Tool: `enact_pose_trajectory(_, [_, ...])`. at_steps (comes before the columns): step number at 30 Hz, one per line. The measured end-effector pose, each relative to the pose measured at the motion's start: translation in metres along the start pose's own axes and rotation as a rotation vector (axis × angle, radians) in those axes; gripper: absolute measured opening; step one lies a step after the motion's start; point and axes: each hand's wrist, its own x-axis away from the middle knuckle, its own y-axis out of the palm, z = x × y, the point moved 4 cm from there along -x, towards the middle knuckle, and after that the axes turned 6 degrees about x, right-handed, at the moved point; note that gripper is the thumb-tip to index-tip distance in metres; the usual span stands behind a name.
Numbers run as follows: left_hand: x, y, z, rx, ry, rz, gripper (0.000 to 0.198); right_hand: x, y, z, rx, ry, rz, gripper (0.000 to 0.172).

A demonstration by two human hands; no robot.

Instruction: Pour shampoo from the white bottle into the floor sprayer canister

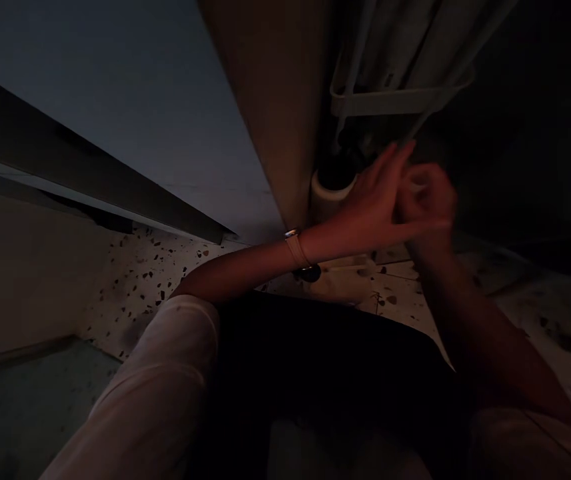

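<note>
My left hand (375, 200), with a watch (294, 247) on its wrist, reaches across to the right. Its fingers are stretched out and the thumb stands apart from them; I see nothing held in it. Close against it is my right hand (432, 193), fingers curled in towards the left palm and blurred. Whether anything is between those fingers is too dark to make out. Just beyond the fingertips runs a thin pale rod (458, 73) of a rack. A round white container (334, 190) with a dark inside stands left of the left hand, partly hidden by it.
A light tray-like shelf (400, 101) holding pale upright things is above the hands. On the left rises a large pale panel (165, 120) with a brown side (270, 87). Below lies a speckled floor (150, 267). The right side is very dark.
</note>
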Motion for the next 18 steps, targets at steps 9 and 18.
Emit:
enact_pose_trajectory(9, [0.013, -0.023, 0.031, 0.136, 0.007, -0.164, 0.102, 0.013, -0.048, -0.084, 0.061, -0.122, 0.054, 0.064])
enact_pose_trajectory(18, [0.02, -0.063, 0.067, 0.078, 0.073, -0.126, 0.084, 0.031, -0.091, -0.105, 0.052, -0.089, 0.037, 0.045])
